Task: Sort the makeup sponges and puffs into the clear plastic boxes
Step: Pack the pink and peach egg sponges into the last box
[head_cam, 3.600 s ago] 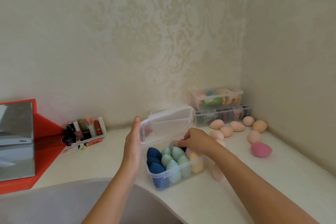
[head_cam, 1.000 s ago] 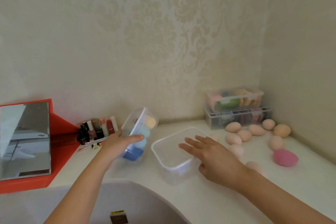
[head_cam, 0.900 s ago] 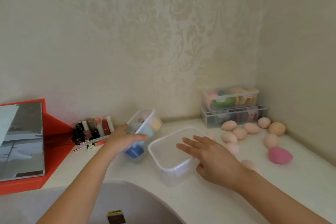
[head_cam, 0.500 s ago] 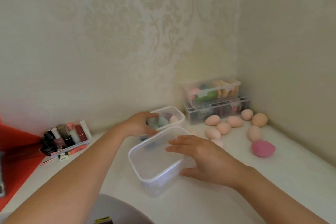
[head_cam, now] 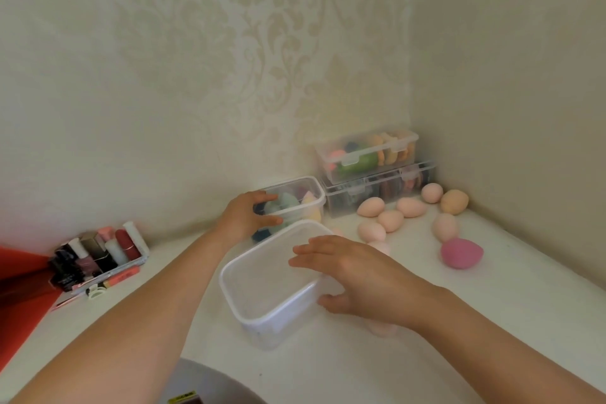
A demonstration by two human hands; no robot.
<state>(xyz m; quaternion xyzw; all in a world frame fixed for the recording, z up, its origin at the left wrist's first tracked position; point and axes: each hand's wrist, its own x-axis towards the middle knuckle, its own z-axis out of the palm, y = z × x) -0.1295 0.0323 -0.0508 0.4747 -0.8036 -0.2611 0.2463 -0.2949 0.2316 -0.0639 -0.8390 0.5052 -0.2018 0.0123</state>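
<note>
1. Grip: the left hand (head_cam: 246, 216) is clamped on the filled box (head_cam: 319, 190). Its fingers curl over the top at the box's 9 o'clock end, and the thumb presses the near wall. The box stands on the counter (head_cam: 475, 321).
2. Right hand (head_cam: 357, 275): the fingers are straight and slightly spread over the 3 o'clock rim of the empty box (head_cam: 273, 330). The thumb touches that wall from outside. The hand is not closed round anything.
3. Filled box contents: a teal sponge (head_cam: 287, 202) near the top, a pale yellow sponge (head_cam: 314, 215) at the 3 o'clock end and a dark blue sponge (head_cam: 262, 234) low by the thumb. The rest are too blurred to count.
4. Layout (12 o'clock = back wall, centred on the empty box): the filled box is at 12, just beside it. Cannot tell whether they touch.
5. Peach sponges (head_cam: 390, 220) lie loose at 1 to 2 o'clock. Seven are in plain sight, one of them tanner. One more is partly hidden behind the right fingers, and a pale one lies under the right wrist at 4 o'clock.
6. A pink sponge (head_cam: 460, 252) lies at 3 o'clock, apart from the peach group.
7. Stacked boxes (head_cam: 367, 154) sit in the corner at 1 o'clock, two of them with lids latched. The upper one shows green and orange pieces. The lower contents are dark and unclear.
8. A cosmetics tray (head_cam: 98, 252) at 9 o'clock holds bottles and tubes. A white clip (head_cam: 95, 292) lies at the tray's 6 o'clock, and a red board (head_cam: 19, 289) is at the frame edge.
</note>
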